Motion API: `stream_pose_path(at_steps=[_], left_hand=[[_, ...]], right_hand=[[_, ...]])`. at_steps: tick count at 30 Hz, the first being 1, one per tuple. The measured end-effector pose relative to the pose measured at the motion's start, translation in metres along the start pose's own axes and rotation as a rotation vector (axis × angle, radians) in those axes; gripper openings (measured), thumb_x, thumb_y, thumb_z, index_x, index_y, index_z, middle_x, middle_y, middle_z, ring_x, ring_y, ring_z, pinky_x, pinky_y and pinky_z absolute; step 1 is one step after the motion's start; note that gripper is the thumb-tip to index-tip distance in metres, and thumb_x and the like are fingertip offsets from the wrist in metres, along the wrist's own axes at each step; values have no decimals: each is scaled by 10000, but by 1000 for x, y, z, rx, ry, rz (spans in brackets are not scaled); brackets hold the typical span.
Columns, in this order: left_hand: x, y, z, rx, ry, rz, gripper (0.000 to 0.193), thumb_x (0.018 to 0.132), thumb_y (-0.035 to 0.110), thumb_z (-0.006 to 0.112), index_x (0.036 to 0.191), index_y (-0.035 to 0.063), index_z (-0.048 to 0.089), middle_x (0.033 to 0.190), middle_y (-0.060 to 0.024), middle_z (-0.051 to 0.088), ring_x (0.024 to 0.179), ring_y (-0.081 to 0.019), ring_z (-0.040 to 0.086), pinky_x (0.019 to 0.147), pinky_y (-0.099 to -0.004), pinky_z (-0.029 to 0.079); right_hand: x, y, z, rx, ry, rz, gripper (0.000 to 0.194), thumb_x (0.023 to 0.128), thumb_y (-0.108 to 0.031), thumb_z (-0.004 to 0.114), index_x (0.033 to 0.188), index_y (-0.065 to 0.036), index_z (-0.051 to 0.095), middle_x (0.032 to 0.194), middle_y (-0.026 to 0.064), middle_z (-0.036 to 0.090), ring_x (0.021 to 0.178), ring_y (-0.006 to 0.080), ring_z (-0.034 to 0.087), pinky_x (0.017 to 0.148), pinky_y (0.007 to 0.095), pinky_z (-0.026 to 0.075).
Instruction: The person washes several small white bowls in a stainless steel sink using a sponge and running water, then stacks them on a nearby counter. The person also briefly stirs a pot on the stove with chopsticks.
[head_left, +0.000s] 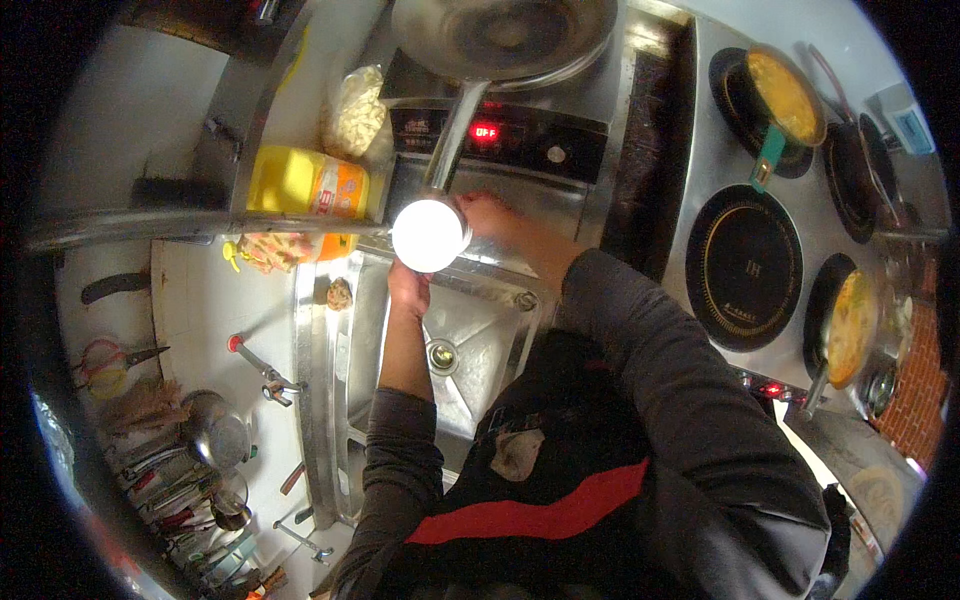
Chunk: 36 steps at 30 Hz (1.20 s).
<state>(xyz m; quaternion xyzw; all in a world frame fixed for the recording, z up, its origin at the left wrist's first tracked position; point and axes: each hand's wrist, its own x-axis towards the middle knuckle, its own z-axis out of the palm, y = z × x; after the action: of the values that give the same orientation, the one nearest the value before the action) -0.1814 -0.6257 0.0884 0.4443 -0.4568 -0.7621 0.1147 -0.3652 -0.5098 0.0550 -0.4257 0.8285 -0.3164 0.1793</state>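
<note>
A glaring white round object, too overexposed to identify, covers the space between my two hands. My left hand is just below it, over the steel sink, with its fingers partly hidden. My right hand is at its right side, blurred, near the end of the metal handle of a large wok. What either hand holds cannot be made out. The wok rests on a cooker whose control panel shows a lit red display.
Left of the wok are a yellow oil jug and a bag of pale pieces. Pans of yellow food sit on the hob at right. A tap and hanging utensils are at left.
</note>
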Motion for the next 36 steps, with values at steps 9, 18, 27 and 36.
stream_pose_path(at_steps=[9, 18, 27, 36], left_hand=[[-2, 29, 20, -24, 28, -103, 343, 1015, 298, 429, 1262, 92, 548, 1149, -77, 626, 908, -206, 600, 732, -373, 538], [-3, 30, 16, 126, 56, -93, 365, 1014, 313, 430, 1273, 85, 550, 1154, -62, 649, 969, -206, 634, 715, -340, 548], [-4, 38, 17, 158, 118, -35, 338, 1012, 317, 430, 1230, 110, 583, 1148, -30, 660, 982, -170, 632, 686, -330, 526], [0, 50, 18, 149, 58, -129, 309, 1010, 286, 403, 1179, 111, 593, 1088, -30, 661, 898, -164, 616, 656, -332, 520]], right_hand=[[7, -23, -21, 514, -199, 338, 377, 968, -261, 426, 1016, 44, 642, 913, 248, 671, 759, 354, 690, 628, 454, 579], [9, -24, -20, 546, -172, 444, 545, 1007, -459, 361, 1020, -2, 656, 846, 268, 667, 741, 361, 692, 663, 477, 564], [28, -23, -7, 437, -93, 338, 531, 1018, -449, 348, 1025, -20, 663, 832, 273, 664, 756, 407, 675, 692, 511, 535], [27, -26, -16, 806, -196, 677, 572, 844, -581, 659, 1062, -56, 712, 827, 89, 707, 691, 183, 680, 509, 351, 532]])
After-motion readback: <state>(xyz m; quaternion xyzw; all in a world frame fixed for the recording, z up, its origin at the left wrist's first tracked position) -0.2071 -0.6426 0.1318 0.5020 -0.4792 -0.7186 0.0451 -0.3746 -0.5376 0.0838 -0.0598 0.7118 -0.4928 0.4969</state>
